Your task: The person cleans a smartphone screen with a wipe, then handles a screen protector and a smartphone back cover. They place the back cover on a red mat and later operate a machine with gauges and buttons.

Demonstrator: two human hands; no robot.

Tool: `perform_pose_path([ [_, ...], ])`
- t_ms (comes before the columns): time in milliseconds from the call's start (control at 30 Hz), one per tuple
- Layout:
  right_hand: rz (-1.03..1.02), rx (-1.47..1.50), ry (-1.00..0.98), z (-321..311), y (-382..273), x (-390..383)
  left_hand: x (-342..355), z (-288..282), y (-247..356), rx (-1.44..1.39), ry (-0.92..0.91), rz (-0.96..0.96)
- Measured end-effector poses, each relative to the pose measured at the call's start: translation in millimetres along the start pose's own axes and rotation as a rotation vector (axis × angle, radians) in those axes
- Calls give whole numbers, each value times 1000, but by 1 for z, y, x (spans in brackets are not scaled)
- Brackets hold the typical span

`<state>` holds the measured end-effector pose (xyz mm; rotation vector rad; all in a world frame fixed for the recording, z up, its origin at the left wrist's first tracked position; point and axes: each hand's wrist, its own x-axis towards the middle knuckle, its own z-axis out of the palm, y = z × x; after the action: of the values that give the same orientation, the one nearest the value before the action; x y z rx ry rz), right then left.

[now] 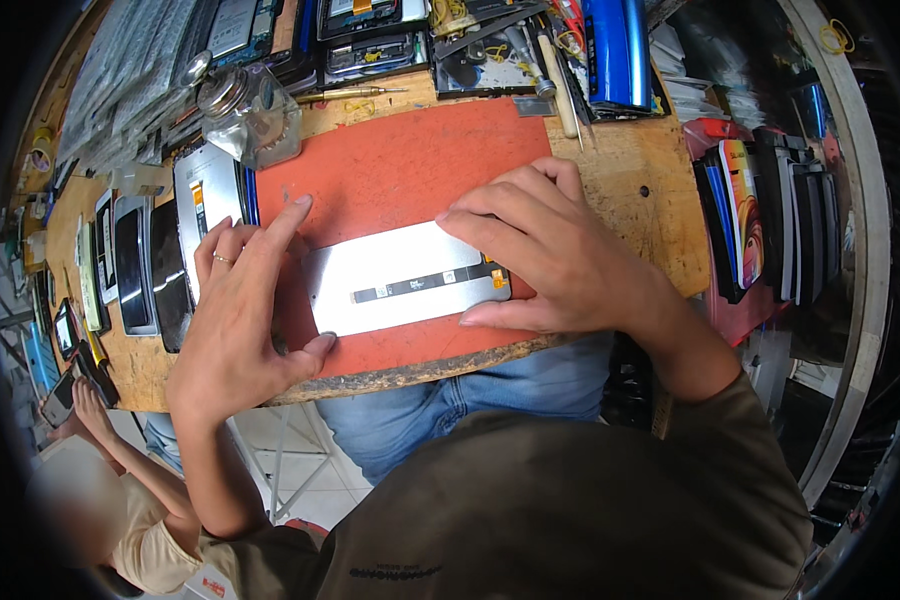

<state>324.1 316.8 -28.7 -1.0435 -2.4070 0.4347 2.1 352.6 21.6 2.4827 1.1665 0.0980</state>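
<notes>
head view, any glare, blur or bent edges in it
Head view: the silver panel is washed out bright across its left part; head view: the metal frame at right bows with the fisheye, and the corners go black; head view: a nearby person's head, lower left, is a soft blurred patch.

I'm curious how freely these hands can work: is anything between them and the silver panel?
Nothing visible is. The right hand spans the right end of the silver panel, fingers and thumb at opposite edges; the left hand has its thumb by the near left corner. A clear jar sits beyond.
</notes>
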Motion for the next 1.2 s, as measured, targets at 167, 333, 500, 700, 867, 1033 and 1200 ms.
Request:
perform_pose_path([
  [167, 6, -2, -11, -3, -1, -1, -1, 1, -1, -13, 12, 13],
  [333, 3, 83, -7, -3, 0, -2, -1, 1, -2, -19, 9, 8],
  [500, -1, 134, -18, -5, -1, -4, -1, 0, -2, -15, 3, 3],
  [700, -28, 122, -32, -10, 1, -1, -2, 2, -2, 0, 16, 14],
  [867, -91, 74, -17, -13, 5, 3, -4, 2, -3, -31, 3, -19],
  [1033, -106, 47, -66, -18, 4, 9, -9, 7, -2, -17, 66, -21],
  [1200, -110, 30, -133, -25, 1, 16, -16, 11, 2, -43, 110, -72],
])
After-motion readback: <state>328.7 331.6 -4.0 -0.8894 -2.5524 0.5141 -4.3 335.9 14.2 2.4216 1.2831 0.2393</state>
